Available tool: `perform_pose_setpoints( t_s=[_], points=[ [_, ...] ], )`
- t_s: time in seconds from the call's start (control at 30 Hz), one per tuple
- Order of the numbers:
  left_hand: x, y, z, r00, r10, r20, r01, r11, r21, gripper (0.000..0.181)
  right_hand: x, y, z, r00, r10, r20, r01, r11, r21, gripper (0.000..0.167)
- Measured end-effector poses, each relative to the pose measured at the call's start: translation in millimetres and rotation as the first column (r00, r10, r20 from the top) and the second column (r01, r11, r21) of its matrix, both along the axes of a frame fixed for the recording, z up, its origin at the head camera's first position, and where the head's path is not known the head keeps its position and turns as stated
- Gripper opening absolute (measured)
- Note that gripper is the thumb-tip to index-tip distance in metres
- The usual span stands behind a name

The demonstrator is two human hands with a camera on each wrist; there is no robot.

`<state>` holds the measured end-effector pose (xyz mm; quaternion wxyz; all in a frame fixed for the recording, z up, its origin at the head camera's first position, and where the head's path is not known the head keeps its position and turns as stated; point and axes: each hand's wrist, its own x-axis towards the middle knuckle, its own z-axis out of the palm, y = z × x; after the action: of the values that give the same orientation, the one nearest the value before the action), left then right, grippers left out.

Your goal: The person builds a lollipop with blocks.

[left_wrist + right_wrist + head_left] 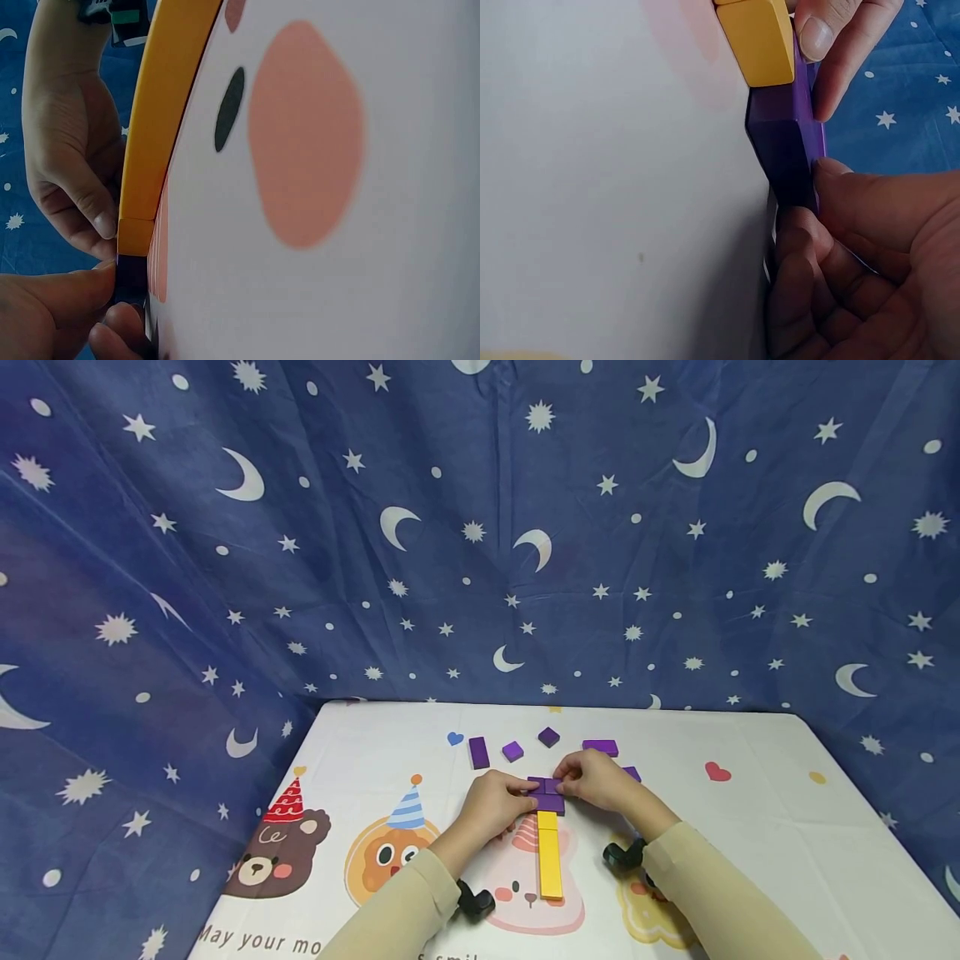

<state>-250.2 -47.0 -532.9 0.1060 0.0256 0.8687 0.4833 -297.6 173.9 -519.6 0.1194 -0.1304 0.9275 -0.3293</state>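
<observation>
Flat purple blocks lie together in the head view: a rectangular purple block (551, 804) in front, and two smaller purple blocks (552, 785) side by side behind it. My left hand (491, 806) holds the left side of this group between thumb and fingers. At the group's back right corner, my right hand (596, 779) pinches a small purple block; the right wrist view shows its thumb (832, 169) on top and curled fingers beside the purple edge. From the purple front a short yellow block (547, 821) and a long yellow block (550, 864) run in line towards me.
Behind the hands lie loose purple pieces: an upright rectangle (478, 752), two small blocks (549, 737), a rectangle (600, 747) and one partly hidden piece (632, 773). The white tablecloth (765, 827) has cartoon prints. A blue starry curtain (480, 568) hangs behind the table.
</observation>
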Motion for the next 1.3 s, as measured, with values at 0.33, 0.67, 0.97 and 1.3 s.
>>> perform_pose_setpoints(
  t_s=[0.33,0.67,0.97,1.3],
  points=[
    [0.3,-1.3,-1.3,1.000,-0.007,-0.016,0.007,1.000,-0.016,0.030,4.8,-0.4,3.1,0.999,-0.013,-0.039,0.013,1.000,-0.009,0.009],
    [1.7,-1.6,-1.3,1.000,-0.001,-0.014,0.001,1.000,-0.017,0.030,7.4,4.5,7.0,0.998,-0.040,-0.045,0.038,0.998,-0.042,0.014],
    [1.0,-1.2,-0.9,1.000,-0.001,0.008,0.001,1.000,-0.007,0.029,11.1,17.7,6.7,0.994,-0.077,-0.073,0.071,0.994,-0.079,0.018],
    [1.8,-0.1,-0.4,1.000,-0.007,-0.004,0.007,1.000,0.012,0.029,17.7,34.9,8.6,0.985,-0.114,-0.127,0.102,0.990,-0.098,0.025]
  ],
)
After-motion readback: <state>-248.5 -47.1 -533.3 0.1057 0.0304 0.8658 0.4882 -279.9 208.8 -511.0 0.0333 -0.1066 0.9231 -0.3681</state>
